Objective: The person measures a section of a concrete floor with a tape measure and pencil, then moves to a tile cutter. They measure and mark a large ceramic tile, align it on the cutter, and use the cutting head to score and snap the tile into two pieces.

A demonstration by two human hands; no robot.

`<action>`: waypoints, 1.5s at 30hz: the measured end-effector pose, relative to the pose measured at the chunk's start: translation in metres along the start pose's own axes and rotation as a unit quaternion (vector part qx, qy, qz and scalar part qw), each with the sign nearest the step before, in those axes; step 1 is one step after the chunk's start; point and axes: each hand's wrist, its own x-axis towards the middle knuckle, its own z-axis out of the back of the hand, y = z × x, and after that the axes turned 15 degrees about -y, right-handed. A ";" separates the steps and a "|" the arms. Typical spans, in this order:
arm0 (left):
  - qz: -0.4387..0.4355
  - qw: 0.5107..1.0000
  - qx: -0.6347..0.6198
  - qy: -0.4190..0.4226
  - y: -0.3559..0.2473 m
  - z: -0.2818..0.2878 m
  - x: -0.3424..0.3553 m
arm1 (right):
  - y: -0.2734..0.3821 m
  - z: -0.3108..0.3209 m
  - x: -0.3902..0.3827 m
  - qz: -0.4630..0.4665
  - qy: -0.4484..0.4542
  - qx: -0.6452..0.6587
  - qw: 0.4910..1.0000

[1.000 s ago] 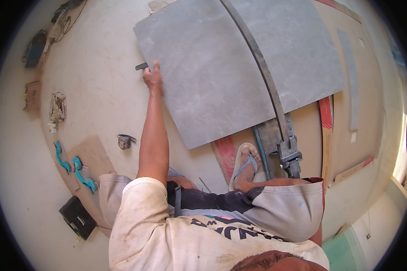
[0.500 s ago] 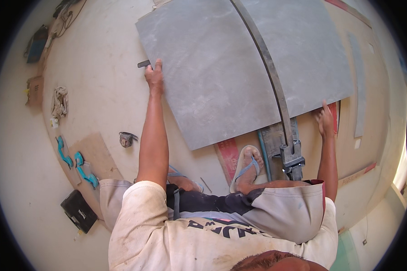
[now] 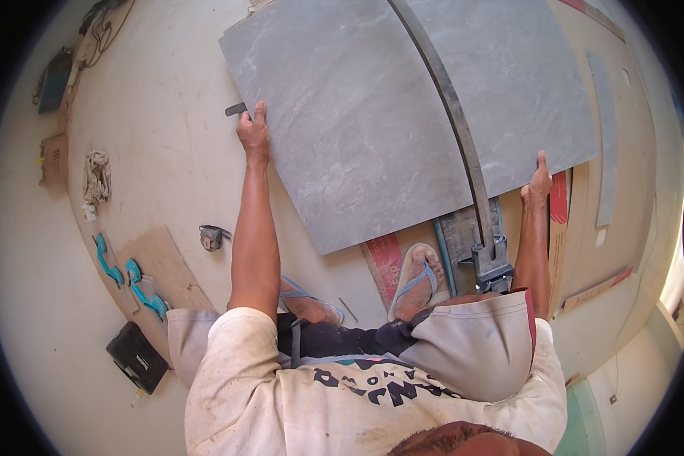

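Observation:
A large grey tile [image 3: 342, 129] lies slantwise under the dark metal rail [image 3: 450, 108] of a tile cutter, whose near end block [image 3: 488, 258] stands by my right foot. My left hand [image 3: 254, 140] grips the tile's left edge, thumb on top and fingers hidden beneath. Just beyond that hand a short dark bar [image 3: 235, 109] sticks out past the edge. Over on the near right edge, close to the corner, my right hand [image 3: 538, 182] holds the tile with its thumb on the top face. The rail crosses the tile between my two hands.
Red-printed cardboard [image 3: 384, 258] lies under the tile by my sandalled feet. Left on the floor are an angle grinder-like dusty tool [image 3: 213, 238], turquoise suction-type handles [image 3: 144, 289], a black case [image 3: 135, 357] and a rag [image 3: 96, 178]. A narrow grey strip [image 3: 602, 144] lies at right.
My right hand has moved slightly up and left along the near edge, its thumb now flat on the tile. The tile's far left corner and my left hand appear slightly farther left.

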 end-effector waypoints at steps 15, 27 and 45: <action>0.026 0.999 -0.043 0.009 0.008 -0.004 0.002 | 0.005 0.002 -0.002 -0.021 0.004 -0.006 1.000; 0.065 0.994 -0.082 0.019 -0.003 0.001 -0.003 | 0.011 -0.002 -0.004 -0.070 0.049 0.024 0.996; 0.010 1.000 0.014 -0.011 0.007 -0.007 0.011 | 0.000 0.002 0.019 -0.043 0.072 0.039 0.996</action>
